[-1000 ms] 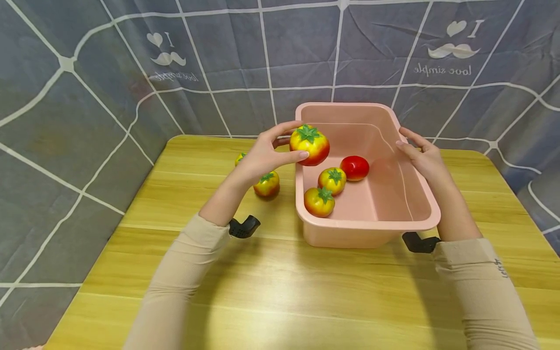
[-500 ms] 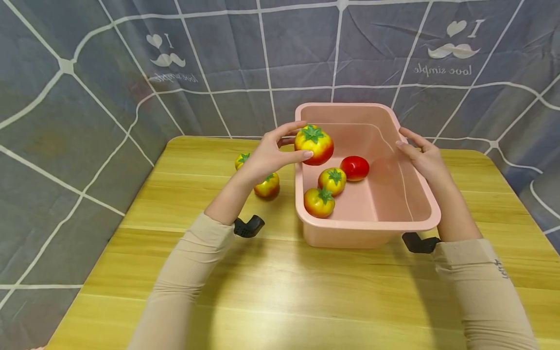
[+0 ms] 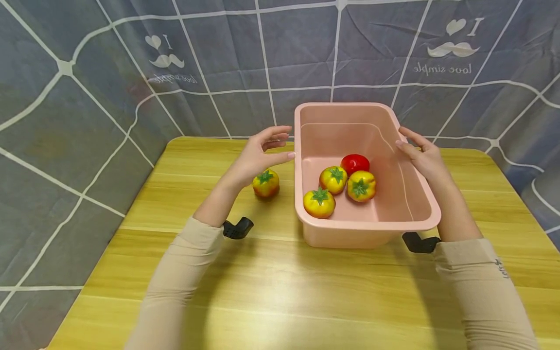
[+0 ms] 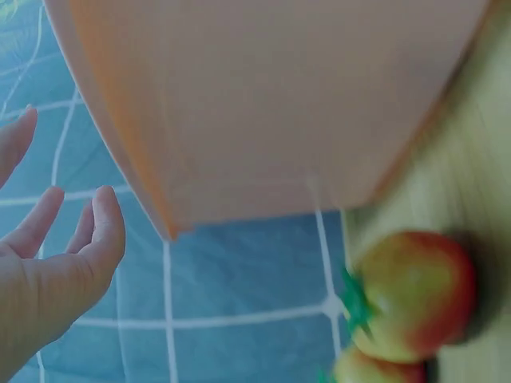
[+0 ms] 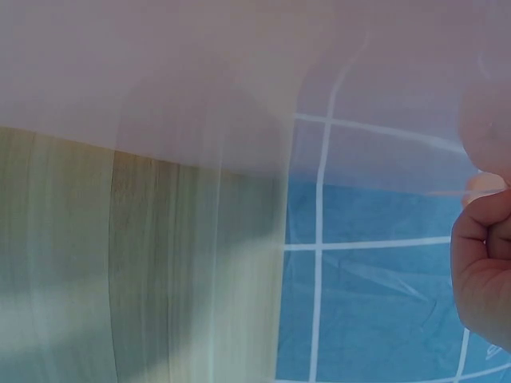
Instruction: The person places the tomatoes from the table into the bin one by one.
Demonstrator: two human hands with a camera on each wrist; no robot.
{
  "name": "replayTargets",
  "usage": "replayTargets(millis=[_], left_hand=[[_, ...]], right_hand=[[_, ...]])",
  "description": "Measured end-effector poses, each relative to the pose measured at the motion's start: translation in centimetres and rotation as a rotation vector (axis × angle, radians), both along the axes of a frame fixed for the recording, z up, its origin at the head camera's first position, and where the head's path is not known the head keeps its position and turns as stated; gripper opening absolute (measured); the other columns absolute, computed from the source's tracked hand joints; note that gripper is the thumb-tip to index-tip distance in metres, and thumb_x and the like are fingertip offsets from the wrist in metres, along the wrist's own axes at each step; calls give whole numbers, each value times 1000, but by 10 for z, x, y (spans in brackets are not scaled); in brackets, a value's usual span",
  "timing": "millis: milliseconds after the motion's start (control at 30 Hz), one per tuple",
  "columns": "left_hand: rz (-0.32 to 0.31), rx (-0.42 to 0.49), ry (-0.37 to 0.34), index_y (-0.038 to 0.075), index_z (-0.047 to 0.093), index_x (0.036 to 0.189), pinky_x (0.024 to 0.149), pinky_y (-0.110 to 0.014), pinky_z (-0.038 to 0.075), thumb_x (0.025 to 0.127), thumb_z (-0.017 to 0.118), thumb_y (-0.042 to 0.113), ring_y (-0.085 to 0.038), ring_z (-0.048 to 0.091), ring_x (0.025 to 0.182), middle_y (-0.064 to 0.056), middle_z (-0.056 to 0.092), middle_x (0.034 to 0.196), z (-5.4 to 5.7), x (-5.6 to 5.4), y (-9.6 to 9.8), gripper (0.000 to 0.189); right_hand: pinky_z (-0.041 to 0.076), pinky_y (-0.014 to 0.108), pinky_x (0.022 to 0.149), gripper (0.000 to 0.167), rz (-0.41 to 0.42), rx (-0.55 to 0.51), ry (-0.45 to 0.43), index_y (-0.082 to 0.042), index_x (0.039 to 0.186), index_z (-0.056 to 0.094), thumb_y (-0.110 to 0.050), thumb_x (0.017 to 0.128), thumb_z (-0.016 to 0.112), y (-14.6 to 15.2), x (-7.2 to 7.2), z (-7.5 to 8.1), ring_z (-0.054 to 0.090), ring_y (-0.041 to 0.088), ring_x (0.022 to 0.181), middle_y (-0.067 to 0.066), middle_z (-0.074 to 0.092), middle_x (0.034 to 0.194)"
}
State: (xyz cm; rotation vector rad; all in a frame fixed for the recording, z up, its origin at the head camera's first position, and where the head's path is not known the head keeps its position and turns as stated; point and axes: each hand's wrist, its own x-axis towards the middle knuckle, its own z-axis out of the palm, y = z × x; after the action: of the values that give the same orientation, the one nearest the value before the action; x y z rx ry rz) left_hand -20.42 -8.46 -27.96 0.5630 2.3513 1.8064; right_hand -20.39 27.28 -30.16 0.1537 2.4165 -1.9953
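Observation:
In the head view my left hand, fingers spread and holding nothing, hovers beside the left rim of a pink plastic basin. My right hand grips the basin's right rim, thumb on top. Inside the basin lie a yellow-red tomato with green leaves, another tomato beside it, a leafy tomato in the front left corner and a plain red tomato behind. On the table below my left hand sits one tomato; the left wrist view shows a second tomato beside it, hidden in the head view.
The basin stands on a wooden table near its back edge. A grey-blue curtain with white grid lines hangs behind and to the left. A black wrist mount sticks out from my left sleeve, and a similar mount from my right.
My left hand carried a tomato over the left rim and let it go; it now lies in the basin beside the others. The hand has drawn back left. My right hand stays on the rim.

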Motion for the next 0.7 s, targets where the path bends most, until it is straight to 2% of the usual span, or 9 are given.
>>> replayTargets(millis=[133, 267, 467, 600, 700], left_hand=[[29, -19, -15, 12, 49, 134, 95, -37, 44, 83, 71, 15, -23, 46, 119, -7, 49, 131, -9, -1, -16, 55], [52, -31, -45, 9, 48, 134, 98, -38, 42, 84, 69, 12, -26, 45, 119, -11, 48, 132, -23, -3, -33, 55], [66, -29, -132, 3, 44, 135, 99, -42, 40, 84, 67, 7, -33, 41, 123, -18, 44, 135, -52, -6, -54, 56], [85, -21, -175, 0, 43, 136, 99, -44, 39, 84, 67, 4, -34, 42, 123, -22, 42, 134, -69, -6, -62, 57], [106, -22, -202, 0, 43, 136, 100, -43, 38, 84, 67, 3, -34, 43, 121, -21, 43, 134, -79, -6, -65, 57]], right_hand=[[49, 11, 64, 60, 1, 13, -15, -16, 144, 37, -29, 90, 61, 0, 0, 0, 59, -6, 73, 1, 46, 122], [49, 11, 64, 61, 1, 4, -21, -16, 144, 37, -29, 90, 61, 0, 0, 0, 60, -5, 73, -2, 47, 118], [50, 12, 64, 61, 5, -11, -25, -16, 144, 36, -29, 90, 62, 0, 1, 0, 61, -5, 73, -6, 49, 112], [50, 12, 64, 61, 1, 15, -16, -15, 144, 37, -30, 90, 61, -1, 1, 0, 60, -6, 73, -6, 49, 114], [49, 11, 64, 61, -2, 18, -10, -15, 144, 37, -30, 90, 61, 0, 1, 0, 60, -6, 73, -7, 49, 113]])
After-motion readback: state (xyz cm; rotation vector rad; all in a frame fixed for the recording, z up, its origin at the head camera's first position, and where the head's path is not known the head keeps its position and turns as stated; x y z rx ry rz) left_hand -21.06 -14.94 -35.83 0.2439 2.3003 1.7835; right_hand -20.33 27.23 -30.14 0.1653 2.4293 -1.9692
